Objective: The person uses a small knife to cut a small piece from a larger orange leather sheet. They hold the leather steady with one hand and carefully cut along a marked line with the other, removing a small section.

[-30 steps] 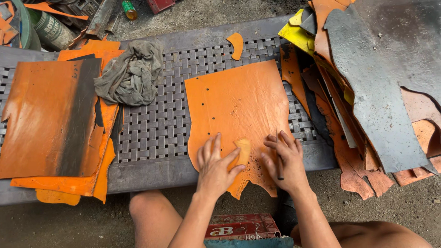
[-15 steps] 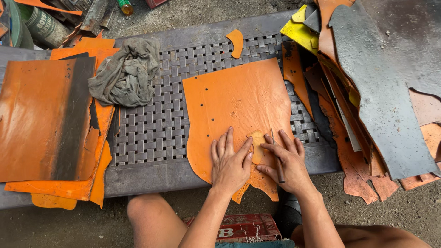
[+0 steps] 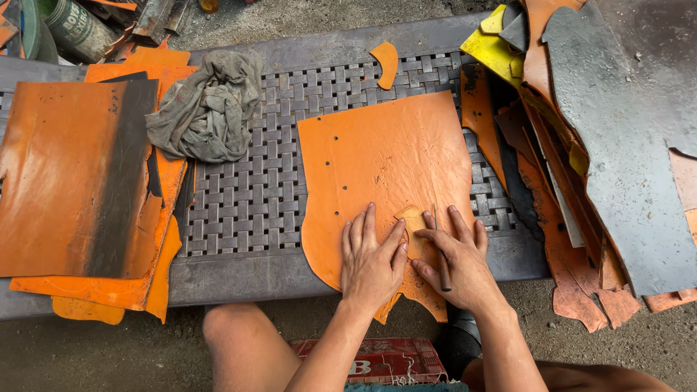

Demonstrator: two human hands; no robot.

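A large orange leather sheet [image 3: 385, 152] lies on a woven grey bench [image 3: 254, 203]. My left hand [image 3: 372, 260] rests flat on the sheet's near part, fingers spread, its thumb against a small tan cut-out piece [image 3: 412, 221]. My right hand [image 3: 459, 258] sits just right of that piece, index finger on its edge. It holds a thin dark stick-like tool [image 3: 441, 267] that points toward the piece.
A grey rag [image 3: 207, 105] lies at the back left. Stacked orange sheets with a dark stripe [image 3: 72, 174] cover the left end. A pile of orange, yellow and grey scraps [image 3: 595, 145] fills the right. A small orange offcut [image 3: 386, 62] and a can [image 3: 76, 25] lie farther back.
The tan piece and both hands have shifted a little to the right on the sheet. The thin tool now shows in my right hand.
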